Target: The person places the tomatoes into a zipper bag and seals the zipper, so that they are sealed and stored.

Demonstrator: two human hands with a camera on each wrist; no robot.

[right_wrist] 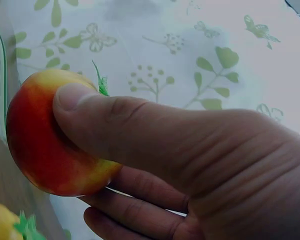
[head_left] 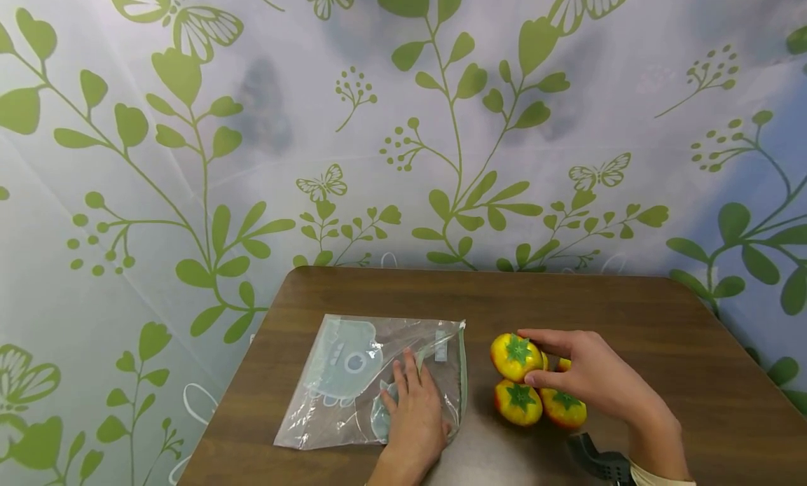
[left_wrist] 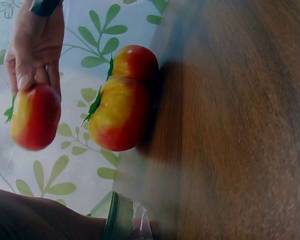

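Note:
My right hand (head_left: 595, 374) holds a red-and-yellow tomato (head_left: 507, 360) with a green star-shaped top, thumb on one side and fingers on the other. In the right wrist view, the thumb presses against the side of this tomato (right_wrist: 50, 140). Below it on the table sit other tomatoes (head_left: 518, 412), one partly hidden behind the hand. My left hand (head_left: 416, 416) rests with spread fingers on a clear plastic bag (head_left: 315, 423) near its green-edged opening. The bag carries a pale blue cartoon print and lies flat. In the left wrist view, the green edge (left_wrist: 111, 220) stands up beside that hand.
The brown wooden table (head_left: 529, 297) stands against a pale curtain (head_left: 265, 157) with green leaves and butterflies. A black strap (head_left: 602, 461) shows at my right wrist. The bag is left of the tomatoes, a short stretch of tabletop between them.

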